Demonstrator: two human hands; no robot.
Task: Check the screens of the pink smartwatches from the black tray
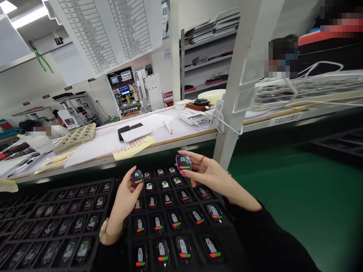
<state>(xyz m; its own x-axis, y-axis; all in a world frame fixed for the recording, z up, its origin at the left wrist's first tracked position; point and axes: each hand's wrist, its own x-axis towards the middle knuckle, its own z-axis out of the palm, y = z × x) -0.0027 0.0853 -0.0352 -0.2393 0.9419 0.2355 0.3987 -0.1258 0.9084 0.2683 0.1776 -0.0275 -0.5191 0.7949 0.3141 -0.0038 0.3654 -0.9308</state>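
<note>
Between the thumb and fingers of my left hand (pixel 124 196) is a smartwatch body (pixel 137 176), its lit screen showing small text and a red-green bar. My right hand (pixel 210 172) grips another smartwatch body (pixel 183 162) by its edges, raised over the far right part of the tray. Its screen shows similar text above a red and green bar. Below both hands lies a black compartment tray (pixel 147 236) with rows of watch bodies. Most nearer screens carry the red-green bar; several far ones, such as one watch body (pixel 165 184), show white and green blocks.
A second black tray (pixel 113 189) of watch bodies lies to the left. Beyond, a shelf bench holds a phone (pixel 124 134), papers, a yellow sheet (pixel 134 147) and a white device (pixel 193 117). A slanted white post (pixel 241 75) rises at right. Other people sit far left and far right.
</note>
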